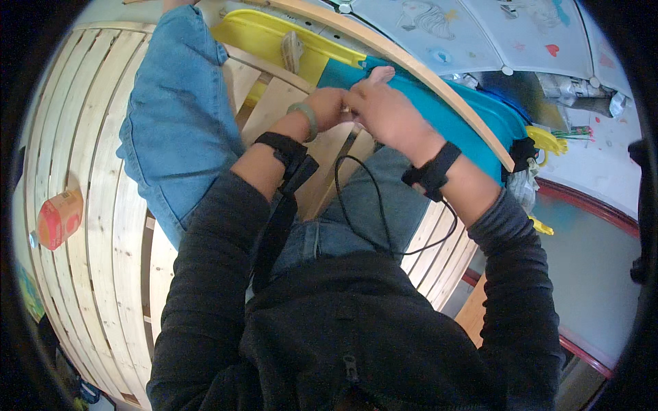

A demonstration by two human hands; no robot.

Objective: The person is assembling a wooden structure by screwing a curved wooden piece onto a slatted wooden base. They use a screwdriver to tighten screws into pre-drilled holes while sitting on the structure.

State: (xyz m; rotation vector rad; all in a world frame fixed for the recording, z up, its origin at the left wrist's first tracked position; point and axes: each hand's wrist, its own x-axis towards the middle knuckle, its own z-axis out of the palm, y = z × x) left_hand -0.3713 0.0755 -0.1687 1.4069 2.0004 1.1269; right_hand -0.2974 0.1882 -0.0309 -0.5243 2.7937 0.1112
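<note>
My left hand (pixel 327 107), with a pale green bangle at its wrist, meets my right hand (pixel 393 114) above my lap. The fingers of both hands are curled together and pressed close. Whatever lies between them is too small and too hidden to name. Right behind the hands shows what looks like a bare foot (pixel 380 74). Black straps (pixel 439 171) circle both wrists, and a thin black cable (pixel 343 198) loops from the right one over my jeans (pixel 178 116).
I sit on a slatted wooden bed frame (pixel 103 205). On the slats at the left lies a red and orange carton (pixel 60 219). Ahead are a yellow plastic panel (pixel 253 27), a teal panel (pixel 439 116) and a curved wooden rail (pixel 411 58). Yellow-handled items (pixel 546 140) sit at the right.
</note>
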